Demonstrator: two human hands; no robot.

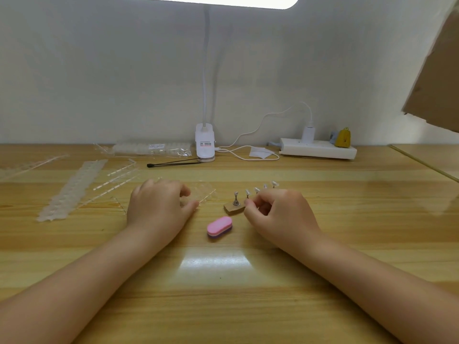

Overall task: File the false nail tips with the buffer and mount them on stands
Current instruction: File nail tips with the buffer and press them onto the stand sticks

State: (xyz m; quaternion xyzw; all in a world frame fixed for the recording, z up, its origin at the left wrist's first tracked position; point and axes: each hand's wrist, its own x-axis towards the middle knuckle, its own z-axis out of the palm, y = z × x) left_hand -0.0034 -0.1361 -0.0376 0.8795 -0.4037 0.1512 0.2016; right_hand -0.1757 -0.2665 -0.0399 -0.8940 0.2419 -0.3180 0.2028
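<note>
Home desk (wooden): clip lamp (204, 142), power strip (318, 148).

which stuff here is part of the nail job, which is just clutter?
Job: pink buffer; stands on their base; clear nail tip strips; left hand; right hand.
Clutter: clip lamp; power strip; yellow bag charm; black stick.

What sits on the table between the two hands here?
In the head view, the pink buffer lies between the left hand and right hand, with an empty metal stand just behind it.
</note>
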